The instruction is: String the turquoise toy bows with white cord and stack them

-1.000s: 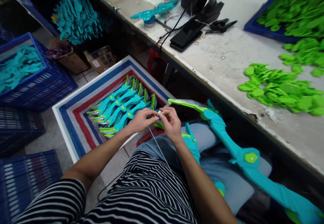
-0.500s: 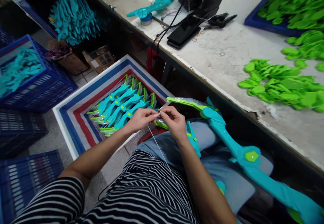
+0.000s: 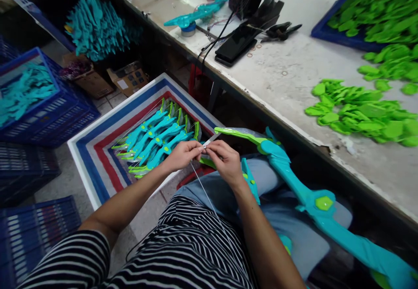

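Observation:
Above my lap, my left hand (image 3: 183,154) pinches a thin white string (image 3: 206,192) between thumb and fingers. My right hand (image 3: 225,160), fingertips almost touching the left, is closed on the string's end; the knot or loop there is too small to make out. The string trails down across my striped shirt. A turquoise toy bow (image 3: 295,182) with green tips and a green hexagonal piece lies across my legs, its near tip (image 3: 225,130) just beyond my right hand. Another turquoise and green part (image 3: 248,180) shows beside my right wrist.
A white-rimmed box (image 3: 81,167) with striped lining holds several bows (image 3: 158,140) on the left. Blue crates (image 3: 42,123) stand beyond it. On the workbench (image 3: 261,79) lie a phone (image 3: 235,45), black cutters (image 3: 281,31) and loose green pieces (image 3: 369,110).
My right hand has shifted slightly, its fingers bunched closer at the string's end. My left hand keeps its pinch. The view has tilted a little; the bow stays put.

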A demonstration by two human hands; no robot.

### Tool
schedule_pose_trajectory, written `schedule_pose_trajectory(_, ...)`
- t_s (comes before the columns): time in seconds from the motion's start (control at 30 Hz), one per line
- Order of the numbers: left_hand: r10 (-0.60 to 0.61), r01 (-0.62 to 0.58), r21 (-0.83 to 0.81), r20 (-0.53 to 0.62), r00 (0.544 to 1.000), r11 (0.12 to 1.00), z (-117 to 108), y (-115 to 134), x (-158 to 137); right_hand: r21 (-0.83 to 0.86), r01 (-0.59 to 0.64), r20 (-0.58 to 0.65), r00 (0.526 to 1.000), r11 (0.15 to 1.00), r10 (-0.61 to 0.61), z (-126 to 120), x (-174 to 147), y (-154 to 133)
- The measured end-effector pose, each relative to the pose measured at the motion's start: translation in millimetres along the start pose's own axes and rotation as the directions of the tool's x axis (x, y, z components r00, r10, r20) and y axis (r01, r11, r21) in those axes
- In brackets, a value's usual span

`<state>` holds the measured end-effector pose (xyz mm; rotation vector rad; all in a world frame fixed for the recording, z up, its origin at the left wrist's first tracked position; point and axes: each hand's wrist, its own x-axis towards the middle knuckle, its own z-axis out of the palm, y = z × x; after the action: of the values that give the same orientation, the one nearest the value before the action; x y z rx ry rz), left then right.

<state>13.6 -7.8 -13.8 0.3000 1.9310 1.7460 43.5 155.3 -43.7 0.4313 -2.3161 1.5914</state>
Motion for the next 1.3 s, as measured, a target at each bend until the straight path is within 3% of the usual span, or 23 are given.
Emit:
schedule_pose_trajectory(0.13,-0.008,0.007,0.044,0.022,1.0,0.999,-0.4,2.1,2.4,-0.069,0.074,0.022,0.997,0.995,-0.073,-3.6,2.4,0.6)
schedule_pose_trajectory(0.33,-0.02,0.016,0.085,0.052,0.998,0.996,-0.3,6.7,6.6,-0.165,0.084,0.049,0.996,0.983,-0.077,-7.4,4.0,-3.4)
schedule_pose_trajectory(0.67,0.115,-0.073,0.187,-0.224,0.968,0.98,14.5,-13.2,3.5,-0.217,-0.003,-0.109,0.994,0.976,-0.021,2.5,5.9,-2.5)
schedule_pose_trajectory(0.73,0.116,-0.079,0.156,-0.245,0.963,0.985,14.8,-14.2,3.1,-0.184,-0.029,-0.126,0.992,0.982,0.006,3.0,5.3,-3.8)
schedule_pose_trajectory(0.87,0.004,-0.019,-0.053,-0.268,0.963,0.998,14.7,-11.2,6.5,-0.13,-0.105,-0.186,0.979,0.986,0.08,3.6,0.4,-7.6)
schedule_pose_trajectory(0.97,-0.049,0.013,-0.134,-0.272,0.961,0.991,16.1,-9.1,9.6,-0.122,-0.096,-0.167,0.983,0.988,0.074,6.6,-2.8,-7.8)
schedule_pose_trajectory(1.3,-0.049,0.021,-0.096,-0.298,0.953,0.995,20.2,-13.8,11.3,-0.238,-0.028,-0.127,0.992,0.971,-0.002,14.8,-3.7,-2.4)
